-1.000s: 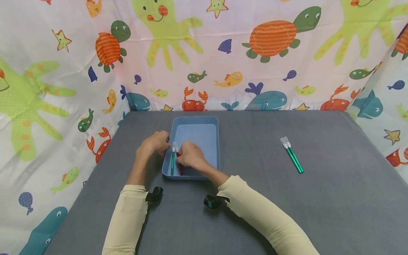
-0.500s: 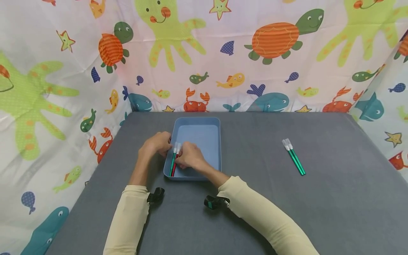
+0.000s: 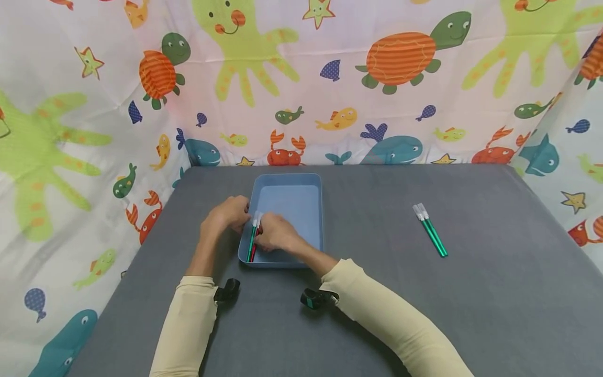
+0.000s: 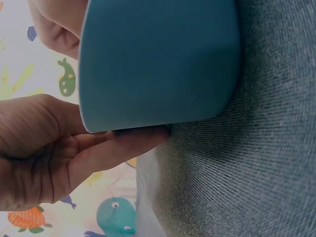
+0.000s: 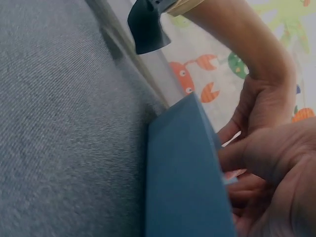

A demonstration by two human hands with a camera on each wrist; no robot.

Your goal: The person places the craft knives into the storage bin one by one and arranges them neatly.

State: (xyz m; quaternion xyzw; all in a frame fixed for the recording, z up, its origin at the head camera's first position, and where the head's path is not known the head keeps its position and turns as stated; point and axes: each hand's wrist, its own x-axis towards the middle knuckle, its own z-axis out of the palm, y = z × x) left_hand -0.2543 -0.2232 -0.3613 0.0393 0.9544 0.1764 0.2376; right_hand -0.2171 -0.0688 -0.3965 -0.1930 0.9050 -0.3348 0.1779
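Observation:
A shallow blue tray (image 3: pixel 297 196) lies on the table. My left hand (image 3: pixel 226 213) grips its left wall; in the left wrist view, the fingers (image 4: pixel 113 153) lie along the outer side of the tray (image 4: pixel 158 64). Inside, along that left wall, a green craft knife (image 3: pixel 252 241) with a clear cap lies beside a red craft knife (image 3: pixel 254 253). My right hand (image 3: pixel 278 233) pinches the red one, hiding part of it. From the right wrist, the tray wall (image 5: pixel 182 168) screens the knives, and my right hand (image 5: pixel 281 168) reaches over the rim.
Two green craft knives (image 3: pixel 435 235) with clear caps lie side by side on the grey table (image 3: pixel 367 314), right of the tray. A printed curtain (image 3: pixel 301 78) with sea animals hangs behind and at both sides. Dark wrist cameras (image 3: pixel 317 298) sit at both cuffs.
My right hand has shifted slightly left with the red craft knife, bringing it close against the green one. The left hand stays at the tray's left wall.

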